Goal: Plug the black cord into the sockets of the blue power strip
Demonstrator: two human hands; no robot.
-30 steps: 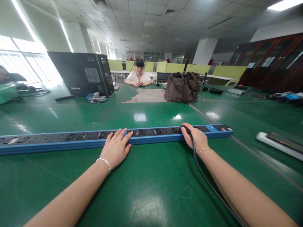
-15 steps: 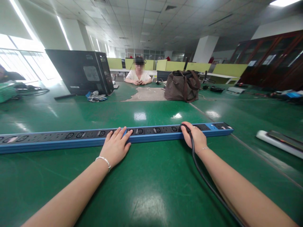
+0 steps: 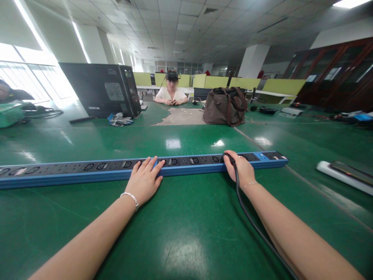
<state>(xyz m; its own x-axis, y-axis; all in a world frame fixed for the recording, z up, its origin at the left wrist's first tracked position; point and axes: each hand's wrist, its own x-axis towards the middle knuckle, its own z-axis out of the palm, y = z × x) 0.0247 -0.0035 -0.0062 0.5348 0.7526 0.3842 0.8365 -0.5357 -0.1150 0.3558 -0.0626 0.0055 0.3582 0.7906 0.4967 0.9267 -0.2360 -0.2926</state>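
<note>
A long blue power strip (image 3: 192,168) with a row of black sockets lies across the green table. My left hand (image 3: 145,179) rests flat on its middle, fingers spread over the top face. Toward the strip's right end, my right hand (image 3: 241,170) is closed around a black power plug (image 3: 229,157) at one of the sockets. Its black cable (image 3: 250,216) runs down along my right forearm. How far the plug sits in the socket is hidden by my fingers.
Behind the strip stand a black computer case (image 3: 101,91), grey-blue gloves (image 3: 120,119) and a brown bag (image 3: 224,105). A white bar-shaped object (image 3: 344,177) lies at right. Across the table sits a person (image 3: 171,93); another is partly visible at far left.
The view has shifted very slightly. Both hands keep the same places on the strip and plug.
</note>
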